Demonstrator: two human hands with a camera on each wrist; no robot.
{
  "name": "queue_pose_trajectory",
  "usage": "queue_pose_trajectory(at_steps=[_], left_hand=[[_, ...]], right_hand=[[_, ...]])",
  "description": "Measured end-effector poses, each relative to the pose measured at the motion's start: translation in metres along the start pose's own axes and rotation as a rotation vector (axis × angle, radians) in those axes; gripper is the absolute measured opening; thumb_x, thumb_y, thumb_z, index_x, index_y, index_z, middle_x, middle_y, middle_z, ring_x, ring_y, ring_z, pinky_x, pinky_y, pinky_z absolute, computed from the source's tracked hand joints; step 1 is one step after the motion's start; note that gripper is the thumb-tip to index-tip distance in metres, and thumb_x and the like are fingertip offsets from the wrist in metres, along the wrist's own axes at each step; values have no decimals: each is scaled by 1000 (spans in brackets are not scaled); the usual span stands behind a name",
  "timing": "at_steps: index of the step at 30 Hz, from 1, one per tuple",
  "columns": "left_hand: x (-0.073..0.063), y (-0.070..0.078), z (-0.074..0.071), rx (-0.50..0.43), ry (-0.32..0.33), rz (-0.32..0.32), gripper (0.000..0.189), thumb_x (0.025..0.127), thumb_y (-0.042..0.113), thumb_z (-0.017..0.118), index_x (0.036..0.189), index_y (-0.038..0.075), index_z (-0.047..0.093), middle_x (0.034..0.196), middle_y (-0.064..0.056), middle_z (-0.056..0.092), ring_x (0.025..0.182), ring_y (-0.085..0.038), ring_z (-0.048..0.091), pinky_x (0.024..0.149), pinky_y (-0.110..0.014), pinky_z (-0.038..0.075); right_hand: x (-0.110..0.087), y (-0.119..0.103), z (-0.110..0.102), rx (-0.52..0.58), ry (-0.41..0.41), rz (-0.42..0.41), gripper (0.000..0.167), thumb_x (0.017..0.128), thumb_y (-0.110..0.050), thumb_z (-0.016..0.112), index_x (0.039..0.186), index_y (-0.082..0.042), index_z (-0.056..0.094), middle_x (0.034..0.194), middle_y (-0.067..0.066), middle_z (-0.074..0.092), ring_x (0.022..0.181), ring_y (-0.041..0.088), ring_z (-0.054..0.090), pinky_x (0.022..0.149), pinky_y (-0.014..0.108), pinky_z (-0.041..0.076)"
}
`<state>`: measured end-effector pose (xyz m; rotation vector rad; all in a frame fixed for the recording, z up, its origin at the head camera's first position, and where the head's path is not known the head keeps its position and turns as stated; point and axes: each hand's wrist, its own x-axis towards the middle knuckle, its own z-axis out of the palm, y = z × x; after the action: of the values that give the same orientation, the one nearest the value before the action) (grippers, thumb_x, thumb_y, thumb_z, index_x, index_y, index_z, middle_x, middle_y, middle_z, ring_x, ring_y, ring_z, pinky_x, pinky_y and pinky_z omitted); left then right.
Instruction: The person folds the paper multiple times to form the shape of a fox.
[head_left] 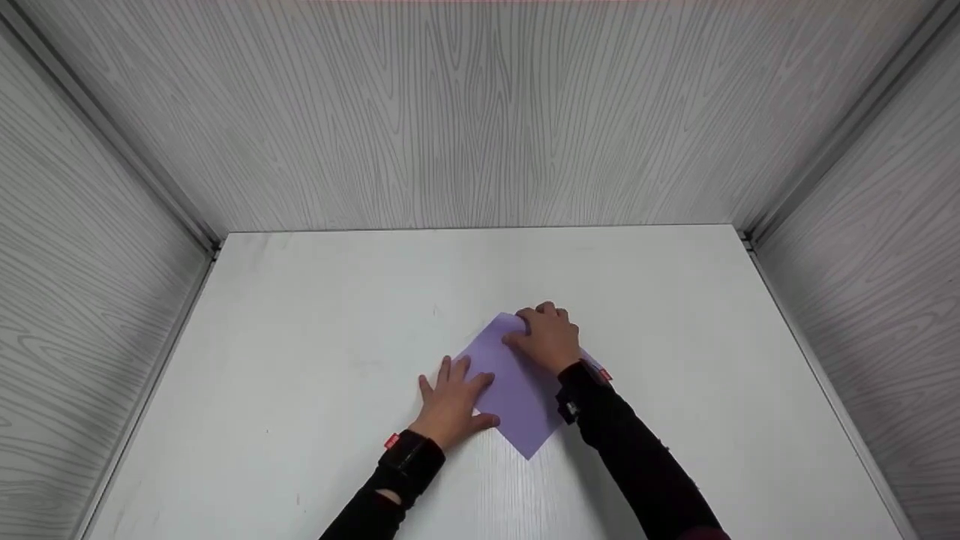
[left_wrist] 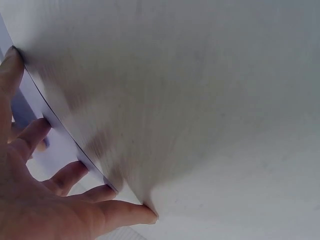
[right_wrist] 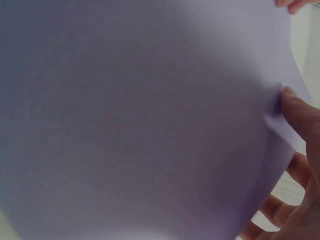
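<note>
A sheet of purple paper point(head_left: 521, 401) lies turned like a diamond on the white table, one corner toward me. My left hand point(head_left: 448, 403) rests with fingers spread along its left edge, thumb and fingertips touching the sheet. In the left wrist view, that hand's straight fingers point(left_wrist: 72, 175) reach over the paper's border. At the upper right edge my right hand point(head_left: 550, 341) pinches the paper. The right wrist view has the thumb point(right_wrist: 298, 110) on the near face, where the sheet point(right_wrist: 150, 125) creases and bends, while the other fingers point(right_wrist: 277, 210) curl behind the edge.
The white tabletop point(head_left: 315, 322) spreads around the paper. Grey wood-grain panels stand at the back point(head_left: 480, 112), left point(head_left: 82, 285) and right point(head_left: 870, 247). Both wrists wear black bands, the left one point(head_left: 411, 459) with a red tag.
</note>
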<state>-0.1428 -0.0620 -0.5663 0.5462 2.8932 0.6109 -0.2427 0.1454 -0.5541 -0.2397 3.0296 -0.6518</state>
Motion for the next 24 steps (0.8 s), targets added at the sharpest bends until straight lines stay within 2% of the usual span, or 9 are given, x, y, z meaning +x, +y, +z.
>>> queue_pose_trajectory(at_steps=[4,7,10,13,18,24], left_hand=[[0,0,0,-5,-11,-8,70,85,47,83,144,18,61,158,-25,38,146,-58,25,100,-86,24],[0,0,0,-12,-11,-9,70,85,47,84,144,18,61,158,-25,37,147,-58,24,101,-87,23],[0,-1,0,-9,-9,-5,70,85,47,83,145,18,61,158,-26,37,147,-59,24,100,-87,22],[0,-2,-1,-18,-6,-3,70,85,46,84,145,18,61,158,-26,37,147,-59,24,100,-87,22],[2,-4,-2,-18,-6,-6,70,85,46,84,146,19,60,159,-26,36,147,-59,23,101,-87,21],[2,-5,-3,1,2,3,70,87,48,82,147,19,60,160,-25,36,147,-58,23,102,-86,22]], right_hand=[[1,2,-4,97,-37,41,64,94,-57,69,140,-14,61,131,18,63,120,41,59,93,62,49],[3,2,-9,179,-58,50,70,98,-56,64,149,-10,51,136,20,62,125,39,59,99,58,48],[4,0,-14,269,-30,30,73,101,-48,64,155,-4,43,140,23,60,128,37,59,104,52,47],[2,-4,-18,298,32,-31,65,102,-37,67,153,-2,46,133,22,64,121,34,63,100,48,49],[-3,-10,-22,231,137,-173,38,102,-22,68,134,-3,63,115,15,69,104,30,67,87,46,53],[-8,-12,-23,112,240,-298,19,99,-16,72,114,-4,70,104,13,70,94,30,69,80,46,56]])
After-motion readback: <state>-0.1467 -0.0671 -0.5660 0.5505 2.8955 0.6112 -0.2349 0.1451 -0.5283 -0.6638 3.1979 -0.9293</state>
